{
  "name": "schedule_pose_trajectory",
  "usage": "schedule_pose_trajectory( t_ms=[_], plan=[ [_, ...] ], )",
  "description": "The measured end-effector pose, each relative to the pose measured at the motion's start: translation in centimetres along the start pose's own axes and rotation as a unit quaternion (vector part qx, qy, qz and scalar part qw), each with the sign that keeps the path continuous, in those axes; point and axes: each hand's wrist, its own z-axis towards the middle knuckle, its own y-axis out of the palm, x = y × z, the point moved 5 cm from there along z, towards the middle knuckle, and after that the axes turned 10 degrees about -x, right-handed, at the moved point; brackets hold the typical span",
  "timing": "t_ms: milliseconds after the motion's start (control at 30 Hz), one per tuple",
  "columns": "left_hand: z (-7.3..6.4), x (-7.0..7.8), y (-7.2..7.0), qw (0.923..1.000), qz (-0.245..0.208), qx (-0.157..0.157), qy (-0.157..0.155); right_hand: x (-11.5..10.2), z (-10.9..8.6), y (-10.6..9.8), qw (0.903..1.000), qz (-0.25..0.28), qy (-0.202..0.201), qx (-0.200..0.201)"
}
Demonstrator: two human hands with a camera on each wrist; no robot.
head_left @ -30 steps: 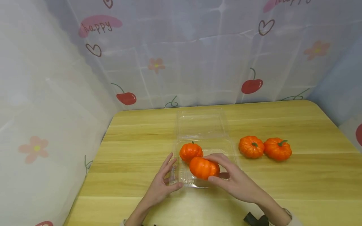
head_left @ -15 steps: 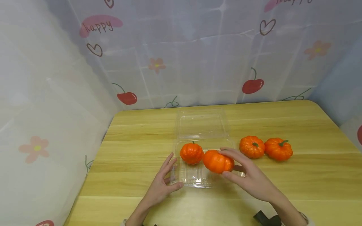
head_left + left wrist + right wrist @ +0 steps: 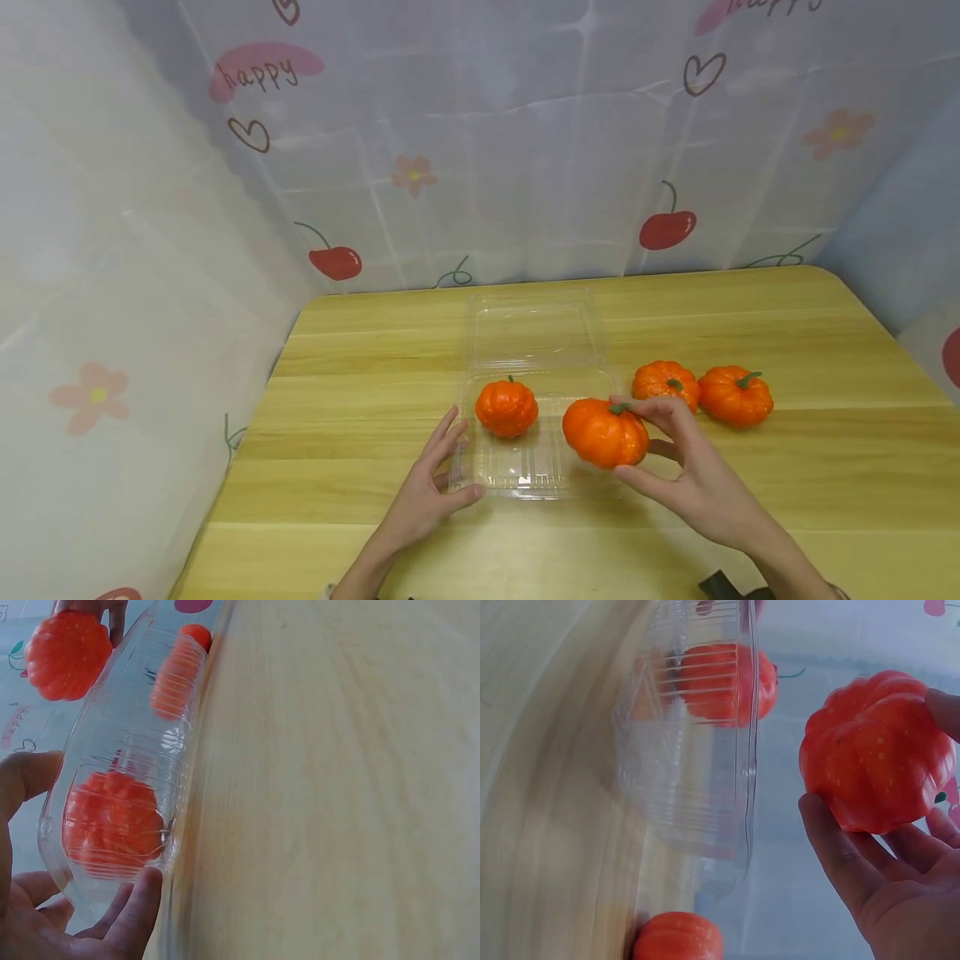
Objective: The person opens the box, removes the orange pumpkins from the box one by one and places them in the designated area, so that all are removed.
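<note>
An opened clear plastic clamshell box [image 3: 536,482] lies on the table, its lid [image 3: 534,333] folded back away from me. One small orange pumpkin [image 3: 507,408] sits in the left part of its base. My left hand [image 3: 427,487] rests at the box's near left corner, fingers extended along the side and thumb by the front rim. With thumb and fingers my right hand [image 3: 697,483] grips another orange pumpkin [image 3: 603,433] by its right side, above the box's right part. The left wrist view shows this held pumpkin [image 3: 69,656] higher than the box rim.
Two more orange pumpkins, one partly behind my right hand [image 3: 663,382] and one with a green stem [image 3: 737,397], sit side by side right of the box. Beyond the wooden table [image 3: 360,367] hangs a pale printed curtain [image 3: 510,200]. A curtain also covers the left side.
My right hand has carried its pumpkin rightward, away from the pumpkin in the box, and turned it so the green stem shows. The left hand has stayed in place.
</note>
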Motion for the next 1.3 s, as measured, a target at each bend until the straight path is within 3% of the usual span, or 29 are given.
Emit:
schedule_pose_trajectory(
  t_ms=[367, 900, 1300],
  plan=[
    [0.0, 0.0, 0.0, 1.0000, 0.001, -0.001, 0.001, 0.6, -0.7, -0.9, 0.9969, -0.069, 0.037, 0.002],
    [-0.1, -0.2, -0.1, 0.9999, -0.008, -0.006, 0.013, 1.4, -1.9, -2.2, 0.9970, -0.061, 0.046, 0.013],
    [-0.1, -0.1, 0.0, 0.9999, -0.011, -0.005, 0.003, 3.4, -4.4, -3.5, 0.9935, -0.087, 0.068, 0.029]
  ],
)
